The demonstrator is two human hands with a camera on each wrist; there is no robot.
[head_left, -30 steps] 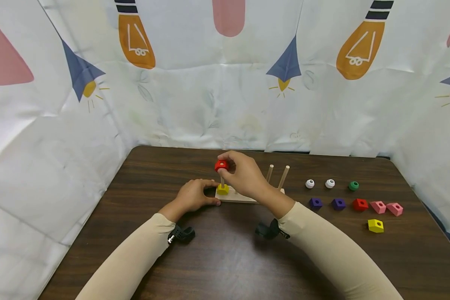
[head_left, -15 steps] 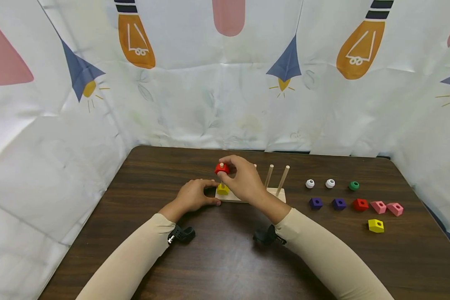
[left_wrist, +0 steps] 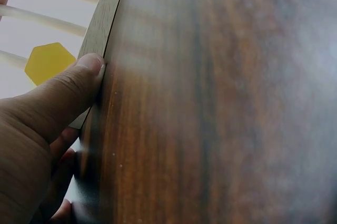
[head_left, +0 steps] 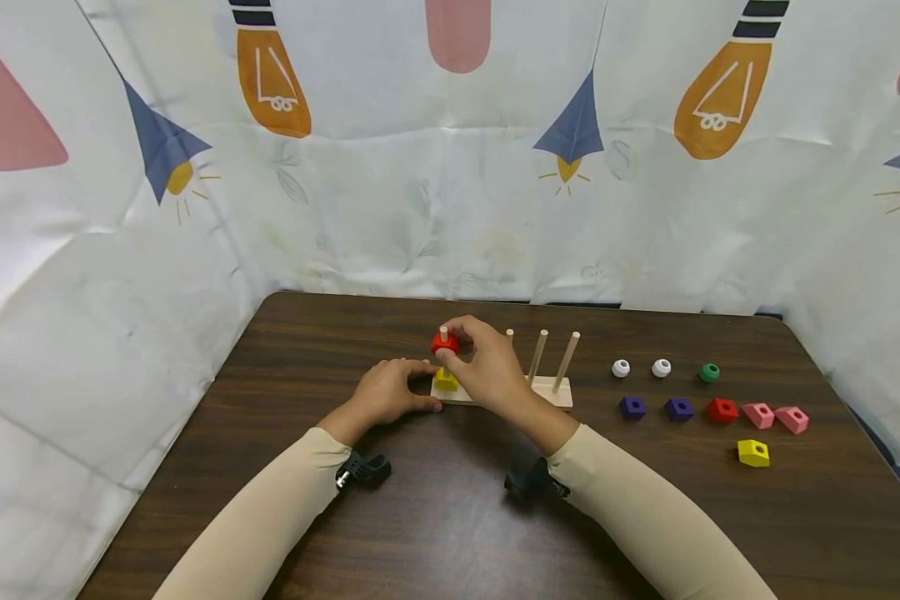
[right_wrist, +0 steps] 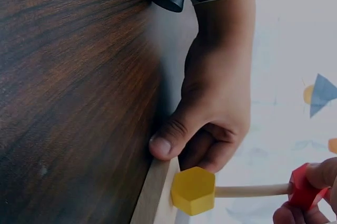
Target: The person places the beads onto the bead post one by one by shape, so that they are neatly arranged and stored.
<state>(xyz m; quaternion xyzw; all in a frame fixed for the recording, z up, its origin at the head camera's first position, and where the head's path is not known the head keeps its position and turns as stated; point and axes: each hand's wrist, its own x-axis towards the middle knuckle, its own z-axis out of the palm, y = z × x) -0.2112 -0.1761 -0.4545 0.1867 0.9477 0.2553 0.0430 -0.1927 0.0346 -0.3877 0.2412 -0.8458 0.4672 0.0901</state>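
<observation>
A light wooden base [head_left: 562, 395] with several upright pegs [head_left: 537, 354] lies on the table. My left hand [head_left: 387, 392] grips its left end, with the thumb on the near edge in the left wrist view. At the foot of the leftmost peg sits a yellow hexagonal block [right_wrist: 193, 191]. Between thumb and fingers my right hand [head_left: 489, 364] pinches a red block [head_left: 441, 342], which is threaded on the upper part of that same peg. The peg's tip shows above the red block, and a bare stretch of peg lies between red and yellow.
To the right on the dark table [head_left: 450, 533] are two white beads [head_left: 661, 367], a green bead [head_left: 708, 372], two purple blocks [head_left: 678, 408], a red block [head_left: 722, 410], two pink blocks [head_left: 792, 419] and a yellow block [head_left: 753, 452]. A printed curtain [head_left: 435, 208] hangs behind.
My right hand has lowered with the red block, from the top of the leftmost peg to a little way down it. The left hand has kept its place on the base.
</observation>
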